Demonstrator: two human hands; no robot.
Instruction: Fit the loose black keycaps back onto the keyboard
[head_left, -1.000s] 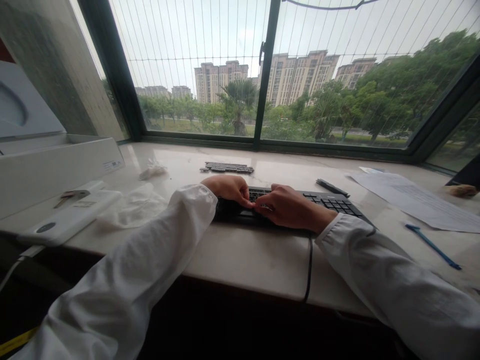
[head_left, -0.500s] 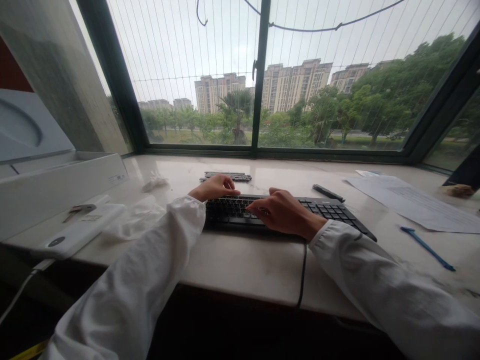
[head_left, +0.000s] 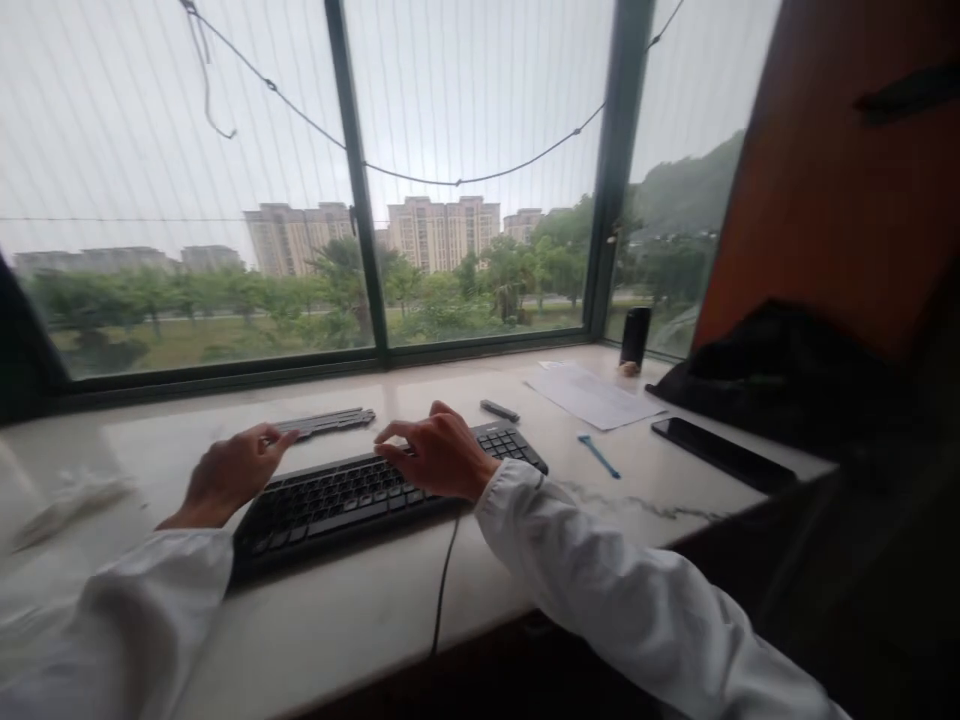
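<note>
A black keyboard [head_left: 330, 510] lies at a slant on the windowsill, its cable running down over the front edge. My right hand [head_left: 439, 452] is raised over its right half, thumb and forefinger tips nearly together and the other fingers bent. Whatever sits between those tips is too small to make out. My left hand [head_left: 232, 475] rests by the keyboard's upper left corner, fingers loosely curled and thumb apart, with no held thing visible. Just beyond its fingertips lie several dark narrow strips [head_left: 334, 422], side by side.
A short dark bar [head_left: 499, 411] lies behind the keyboard's right end. Farther right are a blue plastic tool [head_left: 598, 456], paper sheets [head_left: 592, 395], a black phone [head_left: 724, 455] and a dark cylinder [head_left: 635, 338]. Crumpled clear plastic [head_left: 75, 505] lies at left; the window stands behind.
The view has swung right, bringing the phone and dark cylinder into sight. My right hand has lifted from the keys; my left hand has shifted to the keyboard's upper left corner.
</note>
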